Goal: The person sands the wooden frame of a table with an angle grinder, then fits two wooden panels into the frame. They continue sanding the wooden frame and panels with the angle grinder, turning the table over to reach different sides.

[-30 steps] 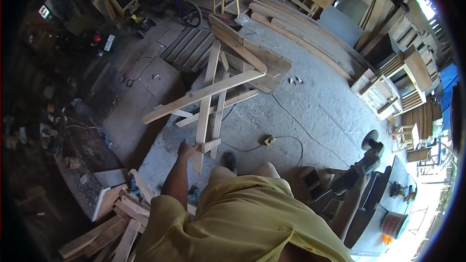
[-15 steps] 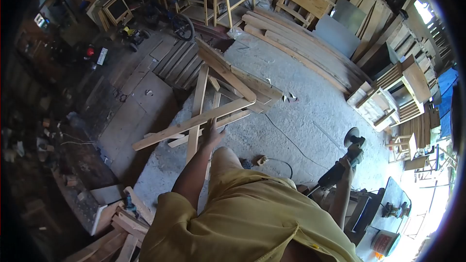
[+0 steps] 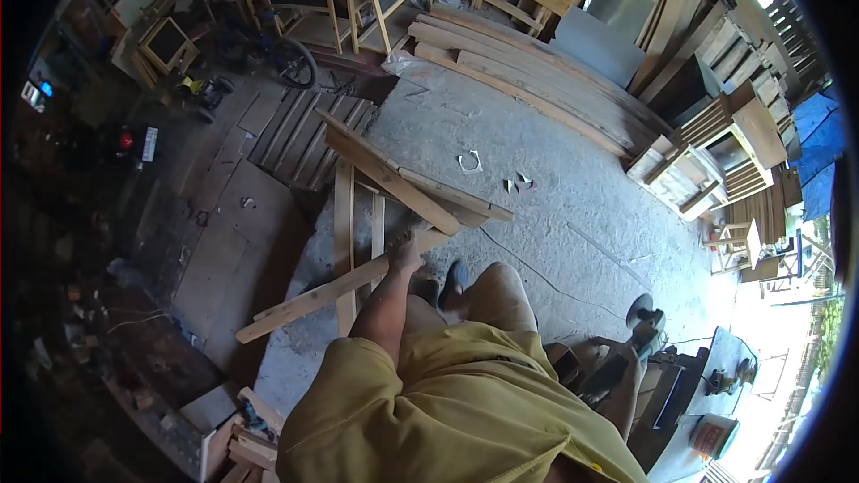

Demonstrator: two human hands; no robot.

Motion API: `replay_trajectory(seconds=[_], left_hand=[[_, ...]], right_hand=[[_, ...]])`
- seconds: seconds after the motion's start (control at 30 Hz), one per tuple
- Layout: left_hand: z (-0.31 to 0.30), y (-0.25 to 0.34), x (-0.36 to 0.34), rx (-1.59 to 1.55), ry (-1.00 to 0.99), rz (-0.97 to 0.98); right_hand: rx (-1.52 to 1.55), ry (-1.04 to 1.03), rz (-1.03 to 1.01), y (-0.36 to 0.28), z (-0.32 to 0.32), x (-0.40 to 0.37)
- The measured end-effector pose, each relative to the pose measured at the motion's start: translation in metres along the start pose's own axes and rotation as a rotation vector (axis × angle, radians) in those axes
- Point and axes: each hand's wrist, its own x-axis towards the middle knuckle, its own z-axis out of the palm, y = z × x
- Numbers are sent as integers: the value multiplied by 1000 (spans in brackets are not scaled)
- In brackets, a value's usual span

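Note:
My left hand (image 3: 407, 255) is closed on a wooden frame (image 3: 313, 302) made of joined planks, close to its rounded corner. The frame stands tilted in front of me, its upper plank (image 3: 389, 174) slanting away up and to the left. My right hand (image 3: 632, 365) grips an angle grinder (image 3: 604, 376) off to my right side. The grinder's round disc (image 3: 641, 309) points forward, apart from the frame. My right fingers are partly hidden by the tool.
Long boards (image 3: 528, 80) lie along the far floor. A cord (image 3: 537, 277) crosses the concrete. Paper scraps (image 3: 517, 183) lie beyond the frame. A slatted wooden chair (image 3: 716, 156) is at right; a bucket (image 3: 713, 436) stands near a metal-topped bench. A floor edge drops at left.
My left hand has shifted right and nearer the frame's corner, and the frame has turned somewhat. The grinder has dropped lower and closer to my body. My view has swung to the right.

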Motion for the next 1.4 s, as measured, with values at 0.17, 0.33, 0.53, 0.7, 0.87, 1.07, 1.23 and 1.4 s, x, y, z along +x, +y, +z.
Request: replay_trajectory(seconds=[0.17, 0.33, 0.53, 0.7, 0.87, 1.07, 1.23, 1.4], left_hand=[[1, 2, 3, -84, 13, 36], [71, -22, 36, -34, 48, 96], [55, -9, -8, -25, -19, 104], [24, 10, -47, 22, -57, 146], [11, 20, -42, 69, -68, 200], [-129, 137, -97, -31, -490, 630], [-165, 306, -198, -34, -522, 1309], [-139, 351, -232, -39, -338, 1377]], right_hand=[[-32, 4, 14, -5, 3, -4], [-30, 1, 9, -9, 6, -5], [-34, -9, 5, -11, 6, -5], [-33, -17, 12, -11, 6, -3], [34, -25, -28, -6, 9, 2], [-37, 60, 97, -14, 55, 30], [310, -81, 203, -50, 100, 44], [497, -69, 241, -83, 88, 38]])
